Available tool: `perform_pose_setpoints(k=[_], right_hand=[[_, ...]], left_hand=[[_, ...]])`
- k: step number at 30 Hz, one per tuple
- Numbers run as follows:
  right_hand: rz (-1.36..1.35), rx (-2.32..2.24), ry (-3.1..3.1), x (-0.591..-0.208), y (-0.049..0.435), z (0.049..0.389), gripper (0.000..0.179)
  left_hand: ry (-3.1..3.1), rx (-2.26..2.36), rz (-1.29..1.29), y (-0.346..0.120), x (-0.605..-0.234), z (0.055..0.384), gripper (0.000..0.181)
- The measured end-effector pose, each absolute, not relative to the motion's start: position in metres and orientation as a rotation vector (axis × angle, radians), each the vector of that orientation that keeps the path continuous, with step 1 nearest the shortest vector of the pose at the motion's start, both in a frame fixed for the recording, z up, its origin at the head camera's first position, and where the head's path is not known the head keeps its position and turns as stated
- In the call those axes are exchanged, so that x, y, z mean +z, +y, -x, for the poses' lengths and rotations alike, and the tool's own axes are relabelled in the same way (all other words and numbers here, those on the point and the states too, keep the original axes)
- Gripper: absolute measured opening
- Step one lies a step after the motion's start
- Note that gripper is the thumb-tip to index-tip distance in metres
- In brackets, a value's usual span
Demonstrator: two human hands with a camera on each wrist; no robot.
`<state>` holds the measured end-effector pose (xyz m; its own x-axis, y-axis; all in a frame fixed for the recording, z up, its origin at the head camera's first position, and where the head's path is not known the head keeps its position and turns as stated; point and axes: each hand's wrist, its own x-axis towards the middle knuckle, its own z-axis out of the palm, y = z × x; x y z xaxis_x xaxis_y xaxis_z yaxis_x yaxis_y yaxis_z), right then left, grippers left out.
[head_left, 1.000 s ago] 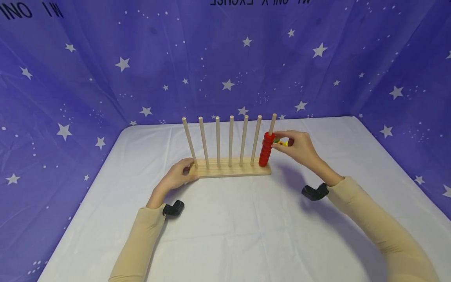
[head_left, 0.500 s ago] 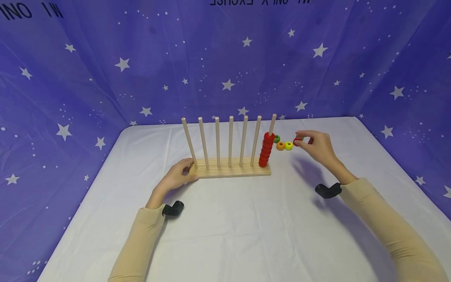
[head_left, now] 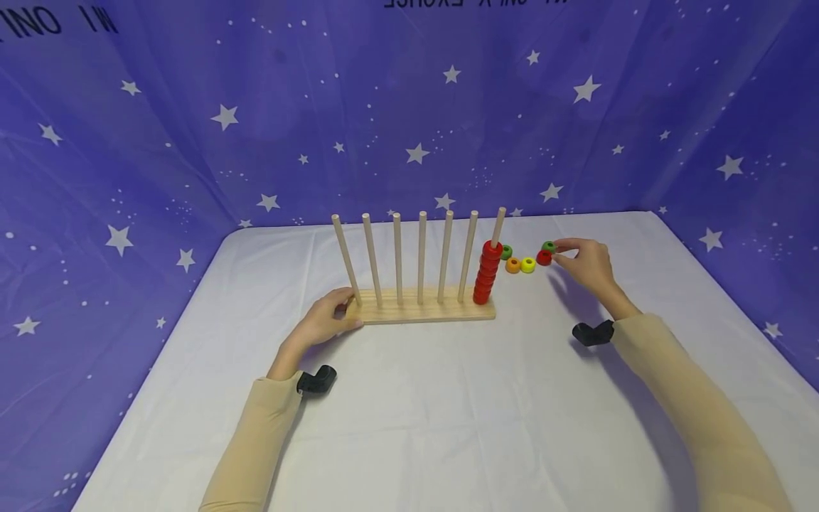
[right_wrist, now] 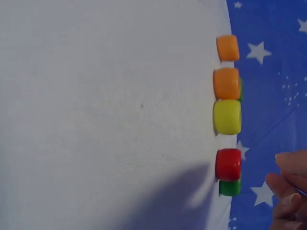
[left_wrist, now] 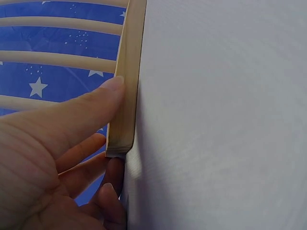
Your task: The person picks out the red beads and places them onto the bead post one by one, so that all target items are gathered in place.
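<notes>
A pale wooden base point(head_left: 419, 306) carries a row of several upright rods. Red beads point(head_left: 488, 274) are stacked on the rightmost rod. My left hand point(head_left: 323, 318) holds the left end of the base; in the left wrist view its thumb point(left_wrist: 103, 98) lies along the base's edge. My right hand point(head_left: 587, 264) is beside a loose red bead point(head_left: 544, 258) and a green bead point(head_left: 549, 247), thumb and forefinger parted. In the right wrist view the fingers point(right_wrist: 290, 165) hold nothing and stand apart from the red bead point(right_wrist: 229, 164).
An orange bead point(head_left: 513, 265), a yellow bead point(head_left: 527, 265) and another green bead point(head_left: 506, 252) lie right of the rods. One more orange bead point(right_wrist: 228, 48) shows in the right wrist view. White cloth point(head_left: 409, 419) covers the table; a starry blue curtain point(head_left: 358, 107) hangs behind.
My right hand has moved right from the red stack to the loose beads. Half a second ago its fingers were at the loose red bead; now they are off it. My left hand stays put.
</notes>
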<state>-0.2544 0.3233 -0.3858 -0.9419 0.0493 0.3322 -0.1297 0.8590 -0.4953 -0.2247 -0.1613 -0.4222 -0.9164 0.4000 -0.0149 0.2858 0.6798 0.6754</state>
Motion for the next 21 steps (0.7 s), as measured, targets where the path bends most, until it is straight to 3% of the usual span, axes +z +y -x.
perform_pose_setpoints(k=[21], right_hand=[[0.104, 0.831, -3.013, -0.402, 0.325, 0.282, 0.045]], left_hand=[[2.727, 1.062, -0.557, -0.161, -0.422, 0.225, 0.065]])
